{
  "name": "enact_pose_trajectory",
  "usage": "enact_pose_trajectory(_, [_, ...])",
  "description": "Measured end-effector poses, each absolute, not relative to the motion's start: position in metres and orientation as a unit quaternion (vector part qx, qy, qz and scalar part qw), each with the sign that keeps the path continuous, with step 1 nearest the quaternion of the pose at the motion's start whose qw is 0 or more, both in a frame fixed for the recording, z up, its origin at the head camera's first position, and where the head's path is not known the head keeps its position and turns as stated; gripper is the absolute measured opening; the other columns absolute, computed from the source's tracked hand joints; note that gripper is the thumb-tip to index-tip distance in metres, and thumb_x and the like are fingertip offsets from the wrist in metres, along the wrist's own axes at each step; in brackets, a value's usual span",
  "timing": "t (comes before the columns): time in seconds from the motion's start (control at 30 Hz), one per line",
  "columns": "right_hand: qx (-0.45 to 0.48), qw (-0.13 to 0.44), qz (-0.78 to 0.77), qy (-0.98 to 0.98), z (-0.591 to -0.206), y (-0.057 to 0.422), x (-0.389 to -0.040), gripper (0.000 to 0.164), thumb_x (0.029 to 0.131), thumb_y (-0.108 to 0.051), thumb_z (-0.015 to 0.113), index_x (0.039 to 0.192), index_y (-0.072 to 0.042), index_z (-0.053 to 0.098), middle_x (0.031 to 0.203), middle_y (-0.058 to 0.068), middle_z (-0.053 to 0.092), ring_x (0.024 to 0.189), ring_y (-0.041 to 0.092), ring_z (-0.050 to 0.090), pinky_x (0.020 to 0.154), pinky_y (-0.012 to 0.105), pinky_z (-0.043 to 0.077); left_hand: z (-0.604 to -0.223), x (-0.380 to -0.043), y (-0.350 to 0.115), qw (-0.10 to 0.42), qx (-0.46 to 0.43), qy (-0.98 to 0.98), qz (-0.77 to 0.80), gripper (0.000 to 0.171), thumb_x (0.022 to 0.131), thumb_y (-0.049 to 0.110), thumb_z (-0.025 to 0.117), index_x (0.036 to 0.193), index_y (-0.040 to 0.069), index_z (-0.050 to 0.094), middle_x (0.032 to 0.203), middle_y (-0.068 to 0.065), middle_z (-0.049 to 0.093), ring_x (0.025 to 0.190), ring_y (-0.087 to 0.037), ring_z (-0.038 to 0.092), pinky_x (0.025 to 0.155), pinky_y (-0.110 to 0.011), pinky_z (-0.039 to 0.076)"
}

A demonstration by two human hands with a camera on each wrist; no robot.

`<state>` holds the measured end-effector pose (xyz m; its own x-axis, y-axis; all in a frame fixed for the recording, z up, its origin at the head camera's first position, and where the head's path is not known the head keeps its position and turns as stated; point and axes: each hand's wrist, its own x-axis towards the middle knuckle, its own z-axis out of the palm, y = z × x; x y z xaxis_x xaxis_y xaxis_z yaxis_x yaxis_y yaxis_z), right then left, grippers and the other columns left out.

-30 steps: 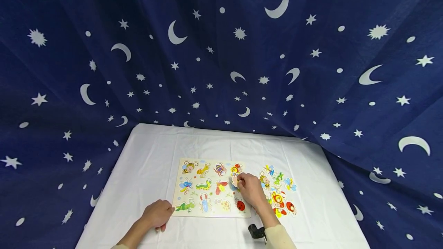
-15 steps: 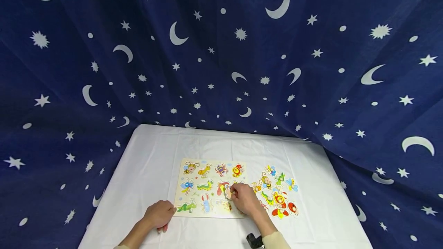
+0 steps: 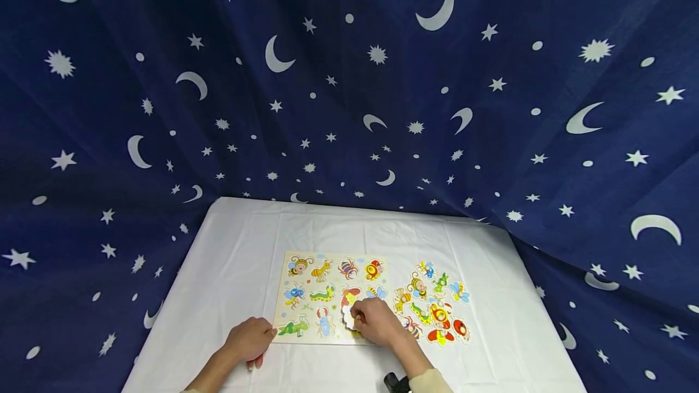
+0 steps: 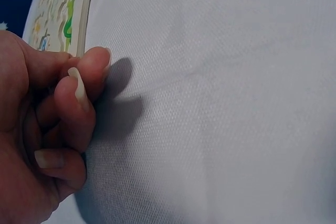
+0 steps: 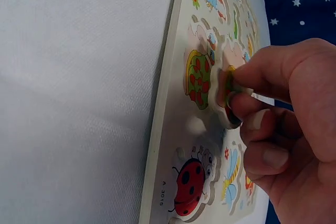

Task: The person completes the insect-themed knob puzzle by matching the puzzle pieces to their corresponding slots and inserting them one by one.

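A wooden knob puzzle board [image 3: 314,339] printed with insects lies on the white table. My right hand [image 3: 377,323] pinches a pale, wavy-edged puzzle piece [image 3: 348,318] between thumb and fingertips, tilted close over the board's lower right part. In the right wrist view the piece is beside the snail-shaped recess [image 5: 198,80], which has a green and red spotted shell; fingers cover much of the piece's face. Nearer that camera is the ladybug recess [image 5: 189,188]. My left hand [image 3: 248,338] grips the board's near left corner, its other fingers curled over the cloth.
Right of the board lies a loose heap of puzzle pieces, among them a bee [image 3: 419,287], a caterpillar [image 3: 420,313] and a ladybug [image 3: 460,327]. A black device [image 3: 395,382] sits by the right wrist. A dark blue star-patterned curtain [image 3: 349,77] surrounds the table.
My right hand has moved left and nearer across the board with the puzzle piece, from the right-hand column to the lower row. The left hand has stayed at the corner.
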<state>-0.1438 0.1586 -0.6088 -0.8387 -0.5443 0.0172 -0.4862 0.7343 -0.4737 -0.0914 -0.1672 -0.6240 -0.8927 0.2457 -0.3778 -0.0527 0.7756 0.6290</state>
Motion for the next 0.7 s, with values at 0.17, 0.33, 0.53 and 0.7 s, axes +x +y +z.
enact_pose_trajectory(0.17, [-0.299, 0.067, -0.223, 0.926, -0.6081, 0.1569, -0.1418, 0.011, 0.077, -0.004, 0.066, 0.077, -0.014, 0.064, 0.062, -0.012, 0.049, 0.058, -0.001, 0.039, 0.056, 0.016, 0.034, -0.6249, -0.0917, -0.1673, 0.232, 0.038, 0.915, 0.329, 0.033, 0.097, 0.025, 0.050, 0.067, 0.013, 0.054, 0.038, 0.005, 0.053, 0.027, -0.007, 0.047, 0.044, -0.029, 0.042])
enact_pose_trajectory(0.33, [-0.315, 0.087, -0.218, 0.920, -0.6078, 0.1553, -0.1410, 0.012, 0.077, -0.004, 0.067, 0.078, -0.016, 0.065, 0.063, -0.014, 0.049, 0.057, -0.002, 0.039, 0.056, 0.015, 0.033, -0.6272, -0.0929, -0.1661, 0.236, 0.042, 0.916, 0.322, 0.034, 0.097, 0.024, 0.049, 0.065, 0.014, 0.054, 0.037, 0.006, 0.053, 0.027, -0.007, 0.048, 0.045, -0.029, 0.042])
enact_pose_trajectory(0.53, [-0.315, 0.109, -0.212, 0.919, -0.6091, 0.1534, -0.1405, 0.014, 0.076, -0.003, 0.067, 0.078, -0.017, 0.066, 0.063, -0.015, 0.050, 0.056, -0.002, 0.039, 0.055, 0.016, 0.033, -0.6266, -0.0928, -0.1669, 0.238, 0.038, 0.914, 0.326, 0.033, 0.097, 0.025, 0.049, 0.066, 0.013, 0.054, 0.038, 0.006, 0.053, 0.027, -0.006, 0.047, 0.045, -0.029, 0.042])
enact_pose_trajectory(0.7, [-0.311, 0.113, -0.213, 0.919, -0.6121, 0.1527, -0.1407, 0.014, 0.077, -0.004, 0.067, 0.079, -0.017, 0.066, 0.063, -0.015, 0.050, 0.057, -0.002, 0.039, 0.055, 0.016, 0.034, -0.6265, -0.0929, -0.1684, 0.238, 0.038, 0.913, 0.329, 0.034, 0.097, 0.025, 0.050, 0.065, 0.014, 0.054, 0.038, 0.006, 0.054, 0.027, -0.007, 0.048, 0.046, -0.029, 0.043])
